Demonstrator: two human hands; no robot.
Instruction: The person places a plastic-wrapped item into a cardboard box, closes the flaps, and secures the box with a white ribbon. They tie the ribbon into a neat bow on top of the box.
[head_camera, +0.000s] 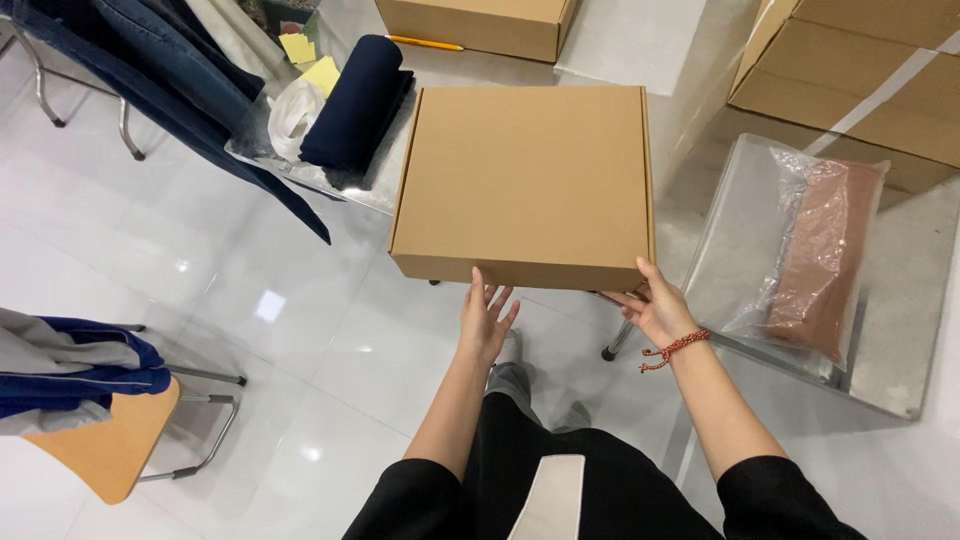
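We take the folded navy garment (355, 100) as the landmark. Just left of it lies a white plastic bag (292, 118). Behind it sit yellow sticky notes (312, 62) and, to the right, a yellow pencil (425, 43). Far right we see a bagged reddish-brown cloth (825, 262) below stacked cartons (850, 70). Below left stands a wooden chair (105, 450) bearing a blue-grey jacket (70, 370).

Black short sleeves, red braided bracelet (676, 349) on right wrist
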